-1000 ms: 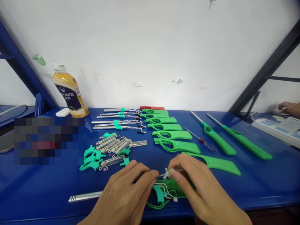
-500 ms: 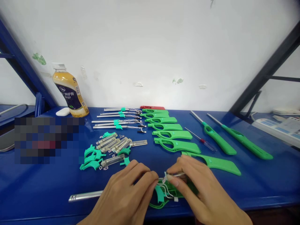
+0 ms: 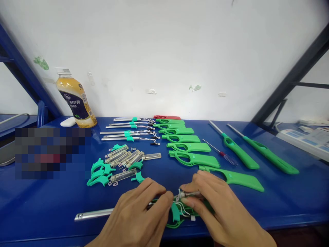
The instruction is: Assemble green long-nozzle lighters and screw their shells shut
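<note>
My left hand [image 3: 144, 212] is closed over a green lighter casing [image 3: 171, 225], its thumb and index fingertip together at the casing's upper edge. A silver metal tube [image 3: 94, 214] sticks out left from under this hand. Inside the casing sit a teal trigger [image 3: 175, 212] and white wires [image 3: 183, 208] ending in a small white connector. My right hand [image 3: 218, 202] pinches a clear fuel tank [image 3: 190, 194] between thumb and fingers, just above the casing. The tank's valve end points left, toward my left fingertips; its other end is hidden by my fingers.
Green casing halves [image 3: 192, 159] lie in a column, with a red one [image 3: 168, 117] behind. Clear tanks [image 3: 123, 175], teal triggers [image 3: 99, 180] and metal tubes with wires [image 3: 115, 138] lie left. A screwdriver [image 3: 226, 156] and two lighters [image 3: 269, 156] lie right. A bottle [image 3: 77, 103] stands back left.
My right hand has shifted the tank slightly down and turned it, so more of its valve end shows. My left fingers have moved a little, uncovering a dark bit beneath them.
</note>
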The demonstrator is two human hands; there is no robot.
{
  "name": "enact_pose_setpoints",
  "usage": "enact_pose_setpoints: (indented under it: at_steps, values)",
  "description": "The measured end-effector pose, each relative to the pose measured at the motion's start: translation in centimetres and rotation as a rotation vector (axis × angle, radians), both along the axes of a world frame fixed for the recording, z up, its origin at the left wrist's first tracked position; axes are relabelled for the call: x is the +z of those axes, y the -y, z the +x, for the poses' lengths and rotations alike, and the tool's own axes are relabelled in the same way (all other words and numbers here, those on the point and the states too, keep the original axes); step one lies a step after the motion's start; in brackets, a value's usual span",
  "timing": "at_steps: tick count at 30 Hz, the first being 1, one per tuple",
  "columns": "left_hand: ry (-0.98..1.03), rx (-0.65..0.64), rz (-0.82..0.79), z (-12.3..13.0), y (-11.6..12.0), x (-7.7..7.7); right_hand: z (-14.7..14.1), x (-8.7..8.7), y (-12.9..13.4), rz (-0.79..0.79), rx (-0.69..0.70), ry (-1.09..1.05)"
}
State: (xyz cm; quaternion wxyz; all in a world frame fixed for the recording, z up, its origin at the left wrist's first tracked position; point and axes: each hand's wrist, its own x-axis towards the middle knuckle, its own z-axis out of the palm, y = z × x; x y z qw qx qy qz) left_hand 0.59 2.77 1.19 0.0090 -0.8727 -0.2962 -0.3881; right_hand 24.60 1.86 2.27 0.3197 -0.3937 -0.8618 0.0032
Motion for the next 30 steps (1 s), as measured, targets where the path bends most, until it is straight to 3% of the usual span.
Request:
enact_pose_setpoints:
  at_steps: [10, 30]
  values:
    - [-0.004, 0.003, -0.003, -0.19, 0.35, -0.09, -0.31, 0.52, -0.06, 0.066, 0.027, -0.026]
    - [-0.094, -0.001, -0.011, -0.40, 0.42, 0.07, -0.05, 0.30, -0.28, 0.011, 0.075, 0.022]
